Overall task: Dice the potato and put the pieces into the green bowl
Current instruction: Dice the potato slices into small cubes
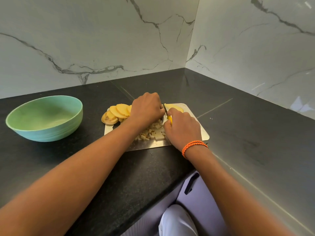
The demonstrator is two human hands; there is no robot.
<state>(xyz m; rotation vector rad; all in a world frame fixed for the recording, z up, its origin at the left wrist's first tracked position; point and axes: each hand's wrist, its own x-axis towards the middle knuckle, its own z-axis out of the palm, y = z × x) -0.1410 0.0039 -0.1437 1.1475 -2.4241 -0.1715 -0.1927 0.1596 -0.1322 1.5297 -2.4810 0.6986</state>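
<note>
- Head view: our right hand [183, 128] grips the yellow-handled knife [167, 114] over the metal cutting board [203, 133].
- Our left hand [146, 110], fingers curled, presses on potato we cannot see beneath it.
- Potato slices [119, 110] lie far left on the board; diced pieces [153, 132] lie near, between our hands.
- The green bowl [45, 118] stands left on the dark worktop [105, 167], well apart from the board.

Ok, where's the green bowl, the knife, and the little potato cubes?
green bowl [44, 132]: head view, on its outer front wall.
knife [165, 109]: head view, on the dark blade between the two hands.
potato cubes [154, 132]: head view, on the middle of the pile on the board.
</note>
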